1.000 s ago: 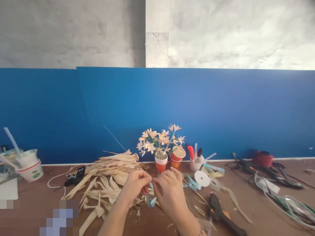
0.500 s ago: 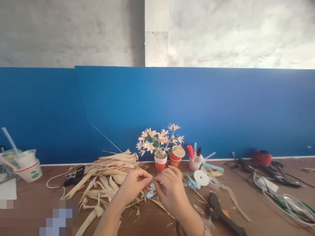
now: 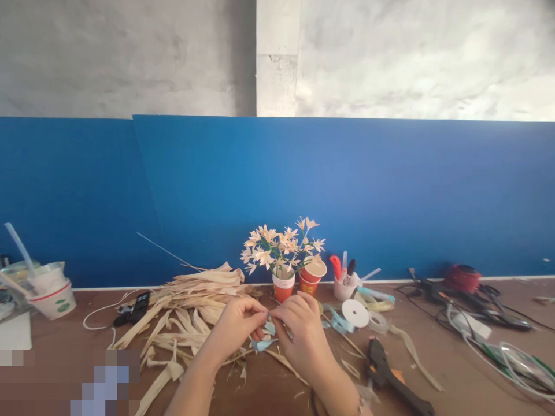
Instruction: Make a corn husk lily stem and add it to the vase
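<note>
My left hand (image 3: 243,320) and my right hand (image 3: 299,326) meet at the fingertips above the table, both closed in a pinch. A thin pale wire (image 3: 162,248) slants up and left, in line with the pinched fingertips. Its lower part is lost against the dry corn husks (image 3: 195,294), and what sits right between the fingers is too small to make out clearly. Just beyond the hands, an orange and white paper cup (image 3: 284,290) holds cream husk flowers (image 3: 281,245) on green stems. Pieces of light blue ribbon (image 3: 262,345) lie beneath my fingers.
Behind the flowers is a red paper cup (image 3: 311,277), with a pen cup (image 3: 344,287) beside it. A white spool (image 3: 355,313) and a black glue gun (image 3: 390,375) lie to the right. Cables (image 3: 468,323) tangle farther right; stacked cups (image 3: 52,300) stand left.
The far end of the wire has swung left and down. Both hands keep nearly the same place and pinch, and the camera view has shifted slightly.
</note>
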{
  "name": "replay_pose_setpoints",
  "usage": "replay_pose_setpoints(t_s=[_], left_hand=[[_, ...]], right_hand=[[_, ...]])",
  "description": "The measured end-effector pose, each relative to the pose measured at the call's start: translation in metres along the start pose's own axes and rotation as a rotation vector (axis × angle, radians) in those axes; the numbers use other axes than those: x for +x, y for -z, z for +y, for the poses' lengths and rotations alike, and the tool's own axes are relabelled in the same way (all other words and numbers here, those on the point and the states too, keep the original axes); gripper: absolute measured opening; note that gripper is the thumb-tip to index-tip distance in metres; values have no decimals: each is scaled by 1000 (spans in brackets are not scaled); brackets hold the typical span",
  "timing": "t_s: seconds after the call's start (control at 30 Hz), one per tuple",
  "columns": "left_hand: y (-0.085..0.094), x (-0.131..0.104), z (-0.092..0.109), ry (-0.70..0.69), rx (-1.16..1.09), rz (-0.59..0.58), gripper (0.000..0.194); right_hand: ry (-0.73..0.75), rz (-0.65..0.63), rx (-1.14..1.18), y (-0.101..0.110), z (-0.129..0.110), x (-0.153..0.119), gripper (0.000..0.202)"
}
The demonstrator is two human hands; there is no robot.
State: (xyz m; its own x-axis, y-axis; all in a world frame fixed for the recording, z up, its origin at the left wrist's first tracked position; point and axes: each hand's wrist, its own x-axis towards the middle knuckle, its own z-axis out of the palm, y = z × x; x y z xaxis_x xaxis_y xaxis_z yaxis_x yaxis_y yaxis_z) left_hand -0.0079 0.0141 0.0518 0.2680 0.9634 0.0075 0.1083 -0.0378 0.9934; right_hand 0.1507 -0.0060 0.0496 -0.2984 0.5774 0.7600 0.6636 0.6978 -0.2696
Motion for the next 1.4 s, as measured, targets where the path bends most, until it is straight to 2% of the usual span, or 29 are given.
replay_pose_setpoints(t_s=[0.17,0.27,0.4,0.47,0.57,0.67,0.83,0.93,1.13,1.27,1.4], left_hand=[[3,-1,4,-78,54,-15,17],[4,-3,5,-157,77,-24,14],[2,-10,8,-198,84,-58,10],[-1,-13,11,-207,56,-92,10],[-6,-18,14,-207,-8,-155,11],[-8,-20,16,-177,-62,-186,13],[-6,-18,15,-154,-72,-172,16],[-5,-18,17,-132,-102,-188,17],[-5,-21,21,-69,-157,-212,20],[-5,-20,18,-61,-140,-218,20],[-3,-18,14,-85,-134,-230,16]], right_hand=[[-124,-26,125,1,1,-1,15],[-325,-79,317,4,4,0,11],[-709,-310,745,11,12,-1,7],[-803,-420,988,15,17,-2,10],[-855,-496,1288,18,21,-4,13],[-896,-530,1425,17,20,-5,14],[-918,-504,1408,15,19,-4,14],[-933,-506,1475,9,22,-6,16],[-952,-568,1629,-2,26,-9,34],[-935,-501,1566,3,22,-5,34],[-936,-492,1495,8,19,-3,32]])
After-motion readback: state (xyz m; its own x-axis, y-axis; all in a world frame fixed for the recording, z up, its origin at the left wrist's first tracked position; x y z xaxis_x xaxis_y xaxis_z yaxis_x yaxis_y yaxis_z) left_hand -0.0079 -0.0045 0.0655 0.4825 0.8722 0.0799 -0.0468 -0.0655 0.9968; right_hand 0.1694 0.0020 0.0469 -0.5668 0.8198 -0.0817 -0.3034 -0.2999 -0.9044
